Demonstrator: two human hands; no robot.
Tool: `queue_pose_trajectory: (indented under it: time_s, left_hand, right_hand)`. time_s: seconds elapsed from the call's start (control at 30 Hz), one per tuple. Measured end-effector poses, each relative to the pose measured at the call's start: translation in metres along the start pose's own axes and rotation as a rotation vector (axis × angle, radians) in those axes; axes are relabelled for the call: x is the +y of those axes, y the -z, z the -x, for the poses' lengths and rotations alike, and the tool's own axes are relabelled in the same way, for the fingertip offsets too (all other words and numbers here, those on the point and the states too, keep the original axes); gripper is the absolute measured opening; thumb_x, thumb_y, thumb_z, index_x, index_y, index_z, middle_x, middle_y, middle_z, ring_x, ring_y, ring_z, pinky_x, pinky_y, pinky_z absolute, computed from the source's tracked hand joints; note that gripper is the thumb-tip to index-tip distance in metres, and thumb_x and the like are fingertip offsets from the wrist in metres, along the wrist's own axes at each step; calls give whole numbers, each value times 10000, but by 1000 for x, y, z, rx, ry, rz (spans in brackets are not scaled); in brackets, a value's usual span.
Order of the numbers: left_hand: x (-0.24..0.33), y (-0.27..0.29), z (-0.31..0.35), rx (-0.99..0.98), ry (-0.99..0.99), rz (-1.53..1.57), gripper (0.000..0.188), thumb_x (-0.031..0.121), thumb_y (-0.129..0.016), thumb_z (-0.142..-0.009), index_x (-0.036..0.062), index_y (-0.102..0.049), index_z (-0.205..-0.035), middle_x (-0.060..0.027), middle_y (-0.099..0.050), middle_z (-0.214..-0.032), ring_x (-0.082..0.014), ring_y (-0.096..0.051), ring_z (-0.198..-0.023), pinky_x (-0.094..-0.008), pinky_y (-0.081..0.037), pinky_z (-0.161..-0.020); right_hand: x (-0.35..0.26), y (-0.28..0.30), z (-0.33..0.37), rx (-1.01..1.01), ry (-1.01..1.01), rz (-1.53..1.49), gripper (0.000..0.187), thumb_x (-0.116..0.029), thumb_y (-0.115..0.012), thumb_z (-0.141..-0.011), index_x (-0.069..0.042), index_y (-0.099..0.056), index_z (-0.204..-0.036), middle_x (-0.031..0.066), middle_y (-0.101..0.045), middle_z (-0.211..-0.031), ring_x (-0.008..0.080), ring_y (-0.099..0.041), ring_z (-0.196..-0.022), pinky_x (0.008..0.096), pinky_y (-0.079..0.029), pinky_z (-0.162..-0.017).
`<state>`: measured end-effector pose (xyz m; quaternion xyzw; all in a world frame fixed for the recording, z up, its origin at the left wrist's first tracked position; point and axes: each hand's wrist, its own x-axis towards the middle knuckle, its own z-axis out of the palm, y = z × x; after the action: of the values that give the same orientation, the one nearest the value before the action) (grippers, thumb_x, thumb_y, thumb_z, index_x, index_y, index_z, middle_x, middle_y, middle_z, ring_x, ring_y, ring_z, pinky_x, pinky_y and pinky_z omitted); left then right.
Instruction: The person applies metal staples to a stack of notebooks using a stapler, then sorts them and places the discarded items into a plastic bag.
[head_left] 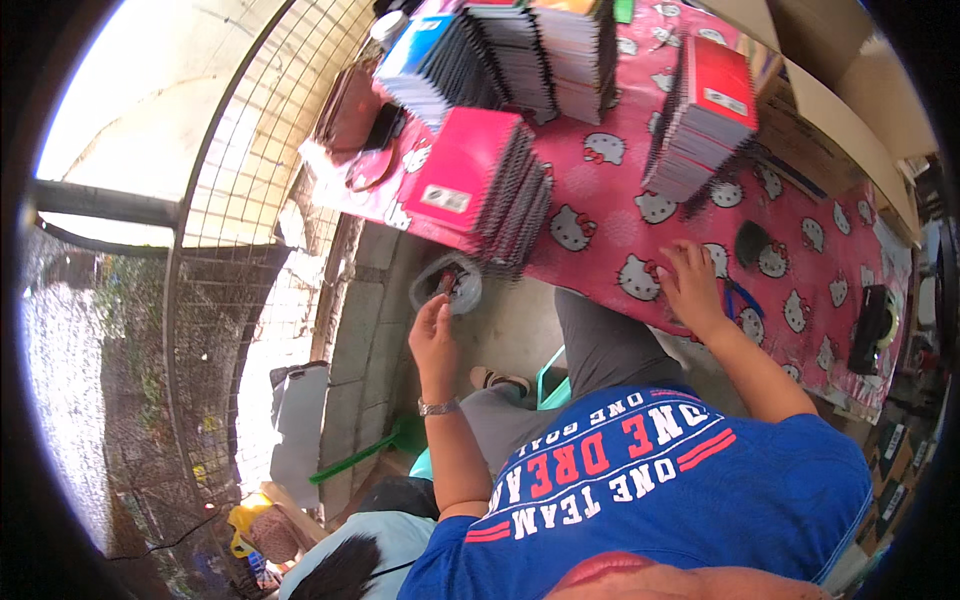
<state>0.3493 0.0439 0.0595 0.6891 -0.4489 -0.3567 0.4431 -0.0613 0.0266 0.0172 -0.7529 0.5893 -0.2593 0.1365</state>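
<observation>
Wears a blue T-shirt (640,460), closest to the camera. Holds left hand (433,338) with fingertips bunched at a clear plastic item (465,290), just off the table's near edge; cannot tell whether gripping it. Spreads right hand (698,295), loose and unladen, over the near edge of the pink tablecloth (625,235). Has pink spiral notebooks (470,170) stacked beyond the plastic item, red notebooks (705,110) stacked farther right.
</observation>
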Motion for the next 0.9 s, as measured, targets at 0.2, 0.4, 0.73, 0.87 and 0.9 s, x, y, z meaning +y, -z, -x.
queue_pose_trajectory:
  time_s: [0.2, 0.4, 0.73, 0.87, 0.9]
  left_hand:
    - [96, -23, 16, 184, -179, 1, 248, 188, -536, -994, -6, -652, -1096, -80, -677, -1065, -155, -644, -959, -282, -506, -821]
    - [118, -15, 28, 249, -194, -8, 285, 205, -489, -1015, -29, -650, -1039, -123, -683, -1007, -203, -670, -920, -309, -544, -767]
    - [139, -71, 7, 294, -604, -172, 437, 312, -755, -840, -9, -559, -1063, -96, -560, -984, -201, -541, -920, -342, -475, -803]
    - [152, -74, -3, 262, -638, -449, 427, 302, -805, -788, -18, -573, -948, -102, -561, -911, -204, -543, -821, -342, -476, -745]
    - [158, -72, -2, 221, -574, -464, 414, 301, -804, -786, -25, -584, -917, -99, -571, -878, -207, -552, -777, -339, -477, -715]
  right_hand:
    - [8, -14, 14, -546, -263, 313, 893, -614, -564, -845, -106, -261, -1513, 183, -211, -1569, 489, -146, -1425, 686, -199, -1080]
    - [9, -14, 26, -421, 21, 277, 965, -652, -594, -792, -74, -279, -1498, 178, -233, -1560, 487, -158, -1421, 709, -171, -1077]
    - [47, 53, 100, -466, -625, 388, 877, -439, -659, -853, -51, -226, -1509, 197, -315, -1499, 477, -400, -1280, 626, -378, -1007]
    - [52, 40, 99, -464, -634, 393, 806, -274, -664, -869, -40, -227, -1505, 225, -350, -1459, 456, -443, -1237, 534, -421, -995]
    - [61, 28, 98, -300, -598, 221, 751, -229, -629, -877, -28, -248, -1493, 233, -383, -1420, 445, -459, -1216, 511, -422, -996]
